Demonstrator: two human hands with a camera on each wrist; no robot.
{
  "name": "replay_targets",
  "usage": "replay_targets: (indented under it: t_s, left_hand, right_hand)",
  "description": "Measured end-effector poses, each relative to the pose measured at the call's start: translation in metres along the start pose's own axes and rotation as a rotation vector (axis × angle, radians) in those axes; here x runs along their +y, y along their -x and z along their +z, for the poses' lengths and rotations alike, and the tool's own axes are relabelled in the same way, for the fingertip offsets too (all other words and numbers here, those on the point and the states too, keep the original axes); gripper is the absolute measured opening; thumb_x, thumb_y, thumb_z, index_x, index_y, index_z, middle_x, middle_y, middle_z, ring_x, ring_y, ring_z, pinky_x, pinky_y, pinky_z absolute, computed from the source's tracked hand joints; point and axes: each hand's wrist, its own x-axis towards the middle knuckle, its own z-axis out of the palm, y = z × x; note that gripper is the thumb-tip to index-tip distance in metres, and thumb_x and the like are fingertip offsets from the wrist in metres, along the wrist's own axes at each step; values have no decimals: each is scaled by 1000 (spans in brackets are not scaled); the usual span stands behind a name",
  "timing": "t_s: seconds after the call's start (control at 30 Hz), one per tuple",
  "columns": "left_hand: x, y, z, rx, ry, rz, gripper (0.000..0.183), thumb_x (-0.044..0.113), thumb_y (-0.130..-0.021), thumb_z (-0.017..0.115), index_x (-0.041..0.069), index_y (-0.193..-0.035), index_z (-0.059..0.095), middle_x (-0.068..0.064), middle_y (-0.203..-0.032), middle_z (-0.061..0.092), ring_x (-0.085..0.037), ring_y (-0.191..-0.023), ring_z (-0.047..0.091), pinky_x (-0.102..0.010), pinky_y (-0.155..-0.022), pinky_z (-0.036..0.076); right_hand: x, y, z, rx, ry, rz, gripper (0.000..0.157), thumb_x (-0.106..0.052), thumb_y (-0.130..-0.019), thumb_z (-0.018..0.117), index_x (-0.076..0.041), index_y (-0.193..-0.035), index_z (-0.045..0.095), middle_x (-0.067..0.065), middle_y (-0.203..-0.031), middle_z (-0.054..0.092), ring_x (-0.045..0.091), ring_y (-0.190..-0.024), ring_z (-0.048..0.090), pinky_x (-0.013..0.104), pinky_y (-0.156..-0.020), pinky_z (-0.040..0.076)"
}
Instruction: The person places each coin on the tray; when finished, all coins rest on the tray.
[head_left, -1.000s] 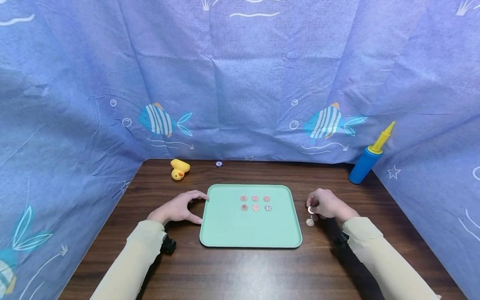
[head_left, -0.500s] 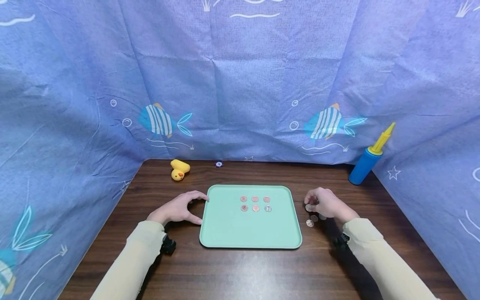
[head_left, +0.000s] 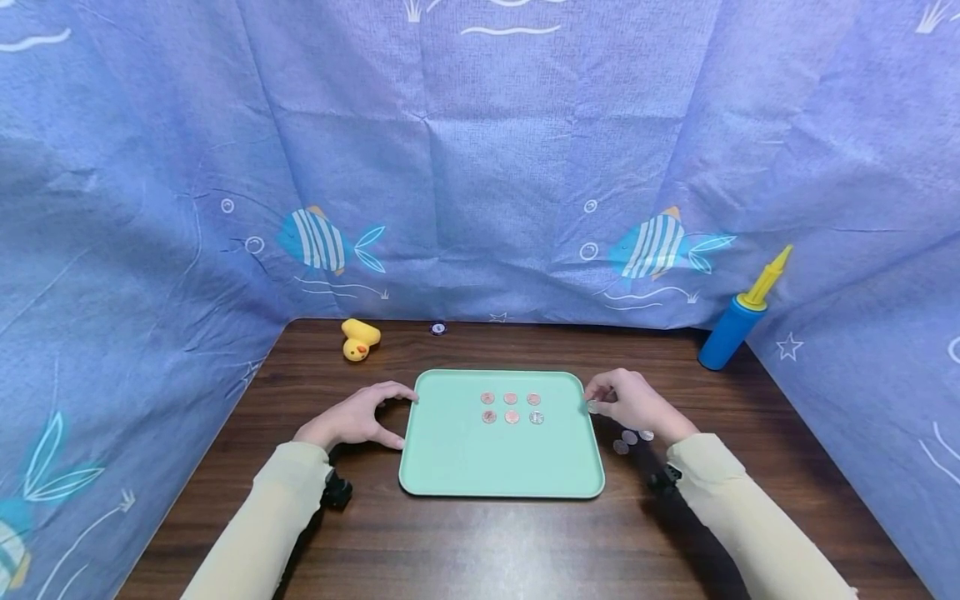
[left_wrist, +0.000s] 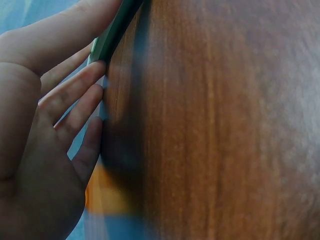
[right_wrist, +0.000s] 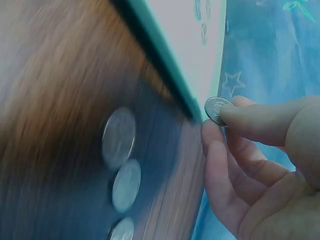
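Observation:
My right hand (head_left: 628,400) pinches a silver coin (right_wrist: 216,110) between thumb and fingers at the right edge of the pale green tray (head_left: 450,467). My left hand (head_left: 362,414) has its thumb and fingers spread and touching the tray's left edge. In the left wrist view its fingers (left_wrist: 82,107) reach loosely along the edge. Two rows of coins lie in the tray's upper middle: copper ones such as this copper coin (head_left: 511,416), and a silver one (head_left: 536,417) at the lower right. Three loose coins lie on the table below my right hand, the nearest coin (right_wrist: 119,137) large in the right wrist view.
A yellow rubber duck (head_left: 360,338) and a dark round chip (head_left: 438,328) lie at the back of the brown wooden table (head_left: 480,550). A blue and yellow hand pump (head_left: 735,321) leans at the back right. Blue fish-printed cloth (head_left: 495,183) hangs behind and at both sides.
My right hand has lifted a coin from beside the loose ones and moved left to the tray's right edge, uncovering the three coins on the table. My left hand has stayed in place.

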Motion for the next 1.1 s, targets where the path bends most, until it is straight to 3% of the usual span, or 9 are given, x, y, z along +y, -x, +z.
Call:
replay_targets:
  t_s: [0.23, 0.6, 0.9, 1.1]
  left_hand:
    - [0, 1, 0, 4, 6, 9, 75, 39, -81, 93, 17, -145, 60, -9, -153, 53, -37, -145, 45, -59, -119, 37]
    - [-2, -1, 0, 1, -8, 6, 74, 40, -81, 93, 18, -145, 60, -8, -153, 53, -37, -145, 45, -59, -119, 38]
    - [-2, 0, 0, 2, 3, 8, 73, 39, -81, 93, 18, -144, 61, -8, -152, 54, -36, -145, 45, -58, -119, 38]
    - [-1, 2, 0, 4, 9, 11, 73, 38, -81, 93, 18, -144, 61, -9, -153, 53, -37, -145, 45, -59, -119, 38]
  right_hand:
    - [-20, -14, 15, -14, -39, -33, 7, -2, -91, 79, -4, -99, 79, -2, -80, 70, 8, -69, 60, 26, -61, 52]
    - [-51, -32, 37, -62, -75, -105, 9, 0, -91, 79, -6, -97, 80, 0, -88, 75, 9, -77, 65, 26, -67, 55]
    - [-70, -42, 58, -111, -128, -185, 13, 5, -89, 76, -7, -92, 79, 1, -84, 74, 11, -79, 66, 25, -73, 58]
    - [-80, -46, 68, -135, -140, -182, 12, 7, -88, 77, -5, -92, 79, 3, -80, 73, 10, -76, 66, 23, -73, 58]
